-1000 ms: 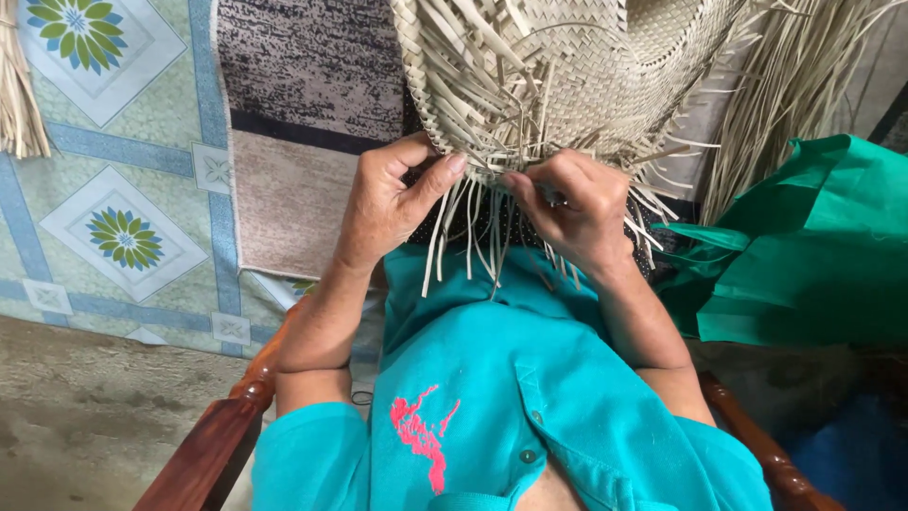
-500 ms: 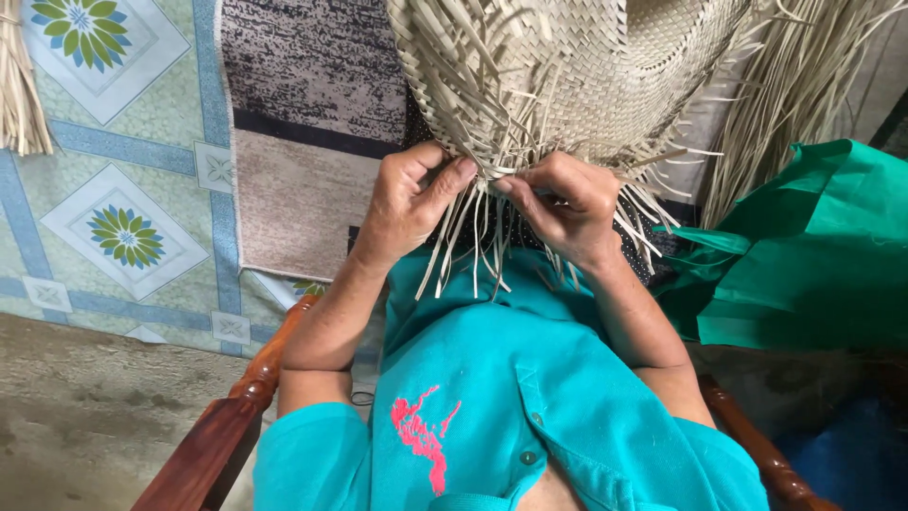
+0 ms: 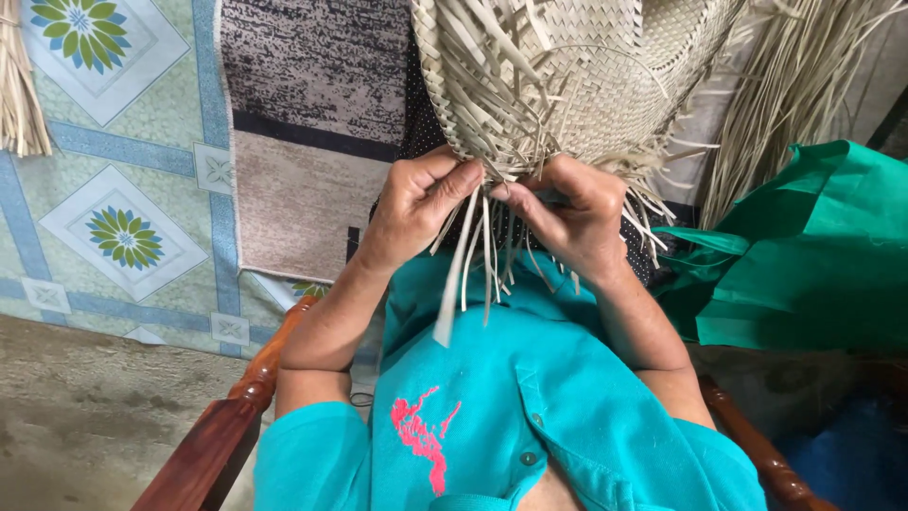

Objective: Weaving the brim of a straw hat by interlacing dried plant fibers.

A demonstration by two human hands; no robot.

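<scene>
The woven palm-leaf piece (image 3: 577, 76) hangs over the person's lap, its lower edge ragged with loose strips (image 3: 473, 255) that dangle down onto the teal shirt (image 3: 511, 397). Room is tight here: the wooden chair arm (image 3: 236, 416) closes off the near left, a second chair arm (image 3: 757, 454) the near right, and the hands work in the narrow gap between woven edge and chest. To the left, patterned floor mats (image 3: 123, 189) and a grey rug (image 3: 312, 104) lie open and flat. On the right a green cloth bag (image 3: 813, 255) bulges in close beside the right forearm, and behind it a bundle of long dry strips (image 3: 804, 85) fans upward. Another bundle of fibres (image 3: 19, 85) sits at the far left edge.

The left hand (image 3: 411, 208) comes up from below, wrist bent, thumb and fingertips pinched together on strips at the woven edge. The right hand (image 3: 567, 222) mirrors it, fingers curled and closed on neighbouring strips, the two hands nearly touching at the middle. Both forearms angle inward from the chair arms, elbows tucked near the body.
</scene>
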